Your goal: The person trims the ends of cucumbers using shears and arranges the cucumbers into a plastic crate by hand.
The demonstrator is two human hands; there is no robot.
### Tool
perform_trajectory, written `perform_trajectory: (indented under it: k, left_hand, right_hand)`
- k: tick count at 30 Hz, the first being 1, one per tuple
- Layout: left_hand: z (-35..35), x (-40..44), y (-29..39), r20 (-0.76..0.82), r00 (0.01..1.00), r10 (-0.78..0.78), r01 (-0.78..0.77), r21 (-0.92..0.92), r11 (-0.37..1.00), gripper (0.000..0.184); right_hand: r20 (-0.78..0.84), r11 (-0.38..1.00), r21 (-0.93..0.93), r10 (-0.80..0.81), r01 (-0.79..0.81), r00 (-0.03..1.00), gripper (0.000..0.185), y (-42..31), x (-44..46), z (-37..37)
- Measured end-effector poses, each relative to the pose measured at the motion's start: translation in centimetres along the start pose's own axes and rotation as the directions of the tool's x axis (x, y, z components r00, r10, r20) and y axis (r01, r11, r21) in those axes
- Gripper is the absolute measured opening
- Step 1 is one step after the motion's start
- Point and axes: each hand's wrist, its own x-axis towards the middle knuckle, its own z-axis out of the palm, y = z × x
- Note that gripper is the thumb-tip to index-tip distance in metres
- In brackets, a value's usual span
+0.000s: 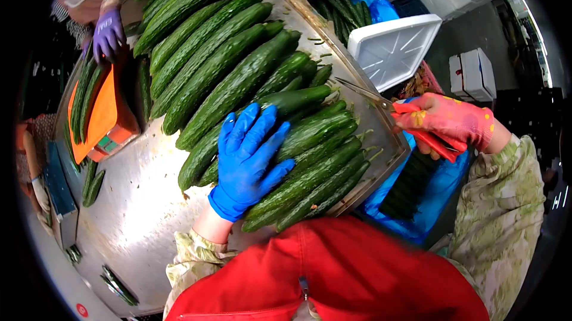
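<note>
My left hand (247,157), in a blue glove, lies flat with fingers spread on a row of dark green cucumbers (322,151). My right hand (450,120), in a pink-red patterned glove, is closed around red-handled scissors (405,108) just off the table's right edge. The blades point up and left over that edge, near the stem ends of the cucumbers, and look nearly closed. More cucumbers (232,92) lie side by side in a long pile reaching to the far end of the metal table (134,208).
At left, a co-worker's purple-gloved hand (109,35) touches cucumbers on an orange-topped scale (116,124). Beyond the right edge are blue-lined crates with cucumbers, a white foam lid (393,47) and a white box (472,75). Another person's white glove (42,196) shows far left.
</note>
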Motion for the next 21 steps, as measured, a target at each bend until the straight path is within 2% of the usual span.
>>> perform_trajectory:
  k: [3,6,9,12,13,16,21]
  left_hand:
    - [-0.2,0.3,0.3,0.027,0.999,-0.023,0.022,0.020,1.000,0.052]
    - [-0.2,0.5,0.6,0.033,0.999,-0.029,0.028,0.038,0.999,0.051]
    - [0.0,0.5,0.6,0.040,0.998,-0.038,0.037,0.041,0.998,0.050]
    - [0.2,0.2,0.5,0.056,0.997,-0.052,0.049,0.060,0.997,0.050]
    - [0.3,0.2,0.5,0.061,0.996,-0.060,0.056,0.069,0.996,0.050]
    - [0.2,0.3,0.7,0.065,0.995,-0.081,0.076,0.081,0.994,0.051]
    - [0.2,0.4,0.8,0.052,0.995,-0.090,0.085,0.080,0.993,0.052]
  right_hand:
    - [0.078,0.989,0.143,-0.057,0.045,0.995,0.041,4.4,2.0,-0.9]
    - [0.087,0.989,0.109,-0.114,0.104,0.990,0.037,6.7,4.3,-0.2]
    - [0.159,0.996,0.025,-0.093,0.090,0.983,0.037,7.4,6.6,-0.7]
    - [0.226,0.996,0.044,-0.087,0.079,0.970,0.037,7.7,8.2,-1.3]
    - [0.205,0.992,0.051,-0.121,0.113,0.971,0.047,7.7,8.4,-1.2]
    - [0.257,0.996,0.061,-0.082,0.068,0.963,0.037,7.5,9.0,-1.6]
    - [0.249,0.992,0.044,-0.124,0.117,0.961,0.036,8.5,8.4,-1.3]
